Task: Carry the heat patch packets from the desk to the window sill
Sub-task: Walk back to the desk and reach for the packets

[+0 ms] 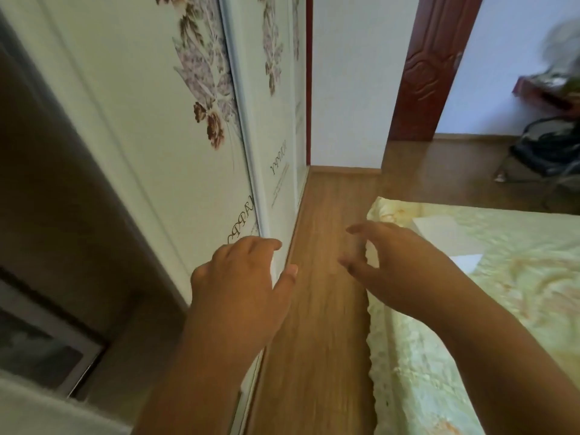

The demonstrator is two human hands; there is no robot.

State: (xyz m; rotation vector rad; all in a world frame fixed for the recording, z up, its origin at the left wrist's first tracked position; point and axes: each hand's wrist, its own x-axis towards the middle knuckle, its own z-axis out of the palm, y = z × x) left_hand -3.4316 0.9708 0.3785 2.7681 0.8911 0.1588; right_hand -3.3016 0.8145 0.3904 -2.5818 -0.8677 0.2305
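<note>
The left hand (pixel 243 277) and the right hand (pixel 389 262) are both held out in front with loosely curled fingers, each holding nothing. They hover above the wooden floor (pixel 326 277), between a flower-printed wardrobe (pixel 188 120) and a bed (pixel 486 293). No heat patch packets show in this view.

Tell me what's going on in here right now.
A person is in the strip of wooden floor between a flower-printed wardrobe and a bed. The left hand and right hand are both held out in front, holding nothing. No heat patch packets, desk or window sill show.
</note>
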